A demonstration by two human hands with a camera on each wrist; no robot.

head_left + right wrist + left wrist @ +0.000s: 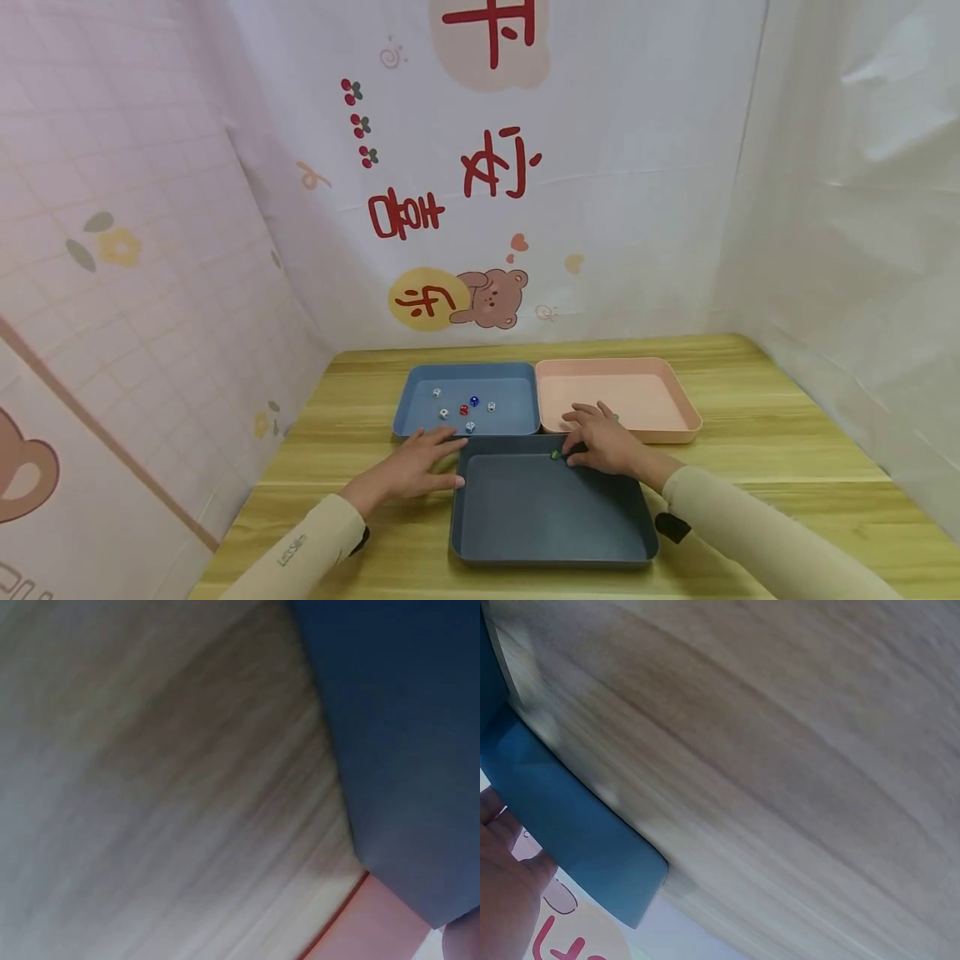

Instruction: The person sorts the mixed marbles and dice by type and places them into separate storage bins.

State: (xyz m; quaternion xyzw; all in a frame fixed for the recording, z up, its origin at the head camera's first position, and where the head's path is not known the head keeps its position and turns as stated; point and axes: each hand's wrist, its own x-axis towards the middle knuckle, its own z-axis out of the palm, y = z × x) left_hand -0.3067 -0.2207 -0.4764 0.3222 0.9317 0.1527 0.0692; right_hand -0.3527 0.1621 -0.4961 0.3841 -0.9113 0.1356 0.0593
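Head: lower centre, a green die (555, 455) in the dark grey tray (555, 517) is being bordered by the right hand (602, 442), fingers slightly apart; the left hand (416, 464) is being held wide. Left wrist: it is being cropped, lower left. Right wrist: the right is being filled by tray.

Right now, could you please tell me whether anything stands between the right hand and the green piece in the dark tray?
From the head view, nothing visible stands between the right hand and the green piece, which is near its fingers in the dark tray.
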